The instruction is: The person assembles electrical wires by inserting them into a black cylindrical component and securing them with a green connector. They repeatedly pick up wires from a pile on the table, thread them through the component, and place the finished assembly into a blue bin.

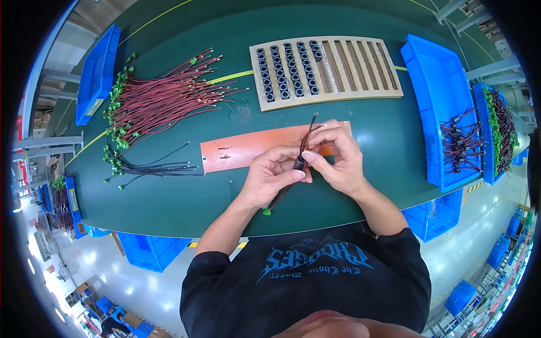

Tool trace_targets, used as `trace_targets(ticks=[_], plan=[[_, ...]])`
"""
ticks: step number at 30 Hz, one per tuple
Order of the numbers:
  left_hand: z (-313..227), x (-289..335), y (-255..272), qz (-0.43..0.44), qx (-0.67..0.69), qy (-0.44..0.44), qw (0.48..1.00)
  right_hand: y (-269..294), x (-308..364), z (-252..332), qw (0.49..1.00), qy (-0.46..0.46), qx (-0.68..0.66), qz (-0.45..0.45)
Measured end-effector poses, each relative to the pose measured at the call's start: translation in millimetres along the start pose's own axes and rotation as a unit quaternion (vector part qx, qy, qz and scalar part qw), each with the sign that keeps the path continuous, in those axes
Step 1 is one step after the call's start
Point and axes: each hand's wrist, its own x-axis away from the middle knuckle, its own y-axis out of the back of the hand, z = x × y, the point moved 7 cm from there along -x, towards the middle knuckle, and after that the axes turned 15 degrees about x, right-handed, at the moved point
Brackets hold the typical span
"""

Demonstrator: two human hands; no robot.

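Observation:
Above the front part of the green table, my left hand [271, 176] is closed, its thumb and fingers pinching a small black cylindrical core [299, 163]. Red and black wires [305, 141] run through or along this core; which of the two, I cannot tell. My right hand [341, 162] pinches the wires just above the core. Their thin ends stick up past my fingers, and a green connector [266, 212] hangs at the lower end beneath my left hand. Under both hands lies an orange board [236, 151] with small dark slots.
A wooden rack [352, 96] with rows of black ring cores [283, 79] stands at the back. To the left spread red wires [163, 98] with green connectors, and black wires [155, 168]. Blue bins [434, 67] flank the table; the right one holds wired cores [462, 143].

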Motion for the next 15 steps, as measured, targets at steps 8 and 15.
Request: trace_targets(ticks=[8, 15], plan=[[9, 0, -8, -0.011, 0.028, 0.032, 0.999, -2, 1, -15, 0.990, -0.086, -0.114, 0.018], [13, -2, -5, -0.025, 0.127, 0.037, 0.991, -10, 2, -23, 0.966, -0.137, -0.218, 0.026]])
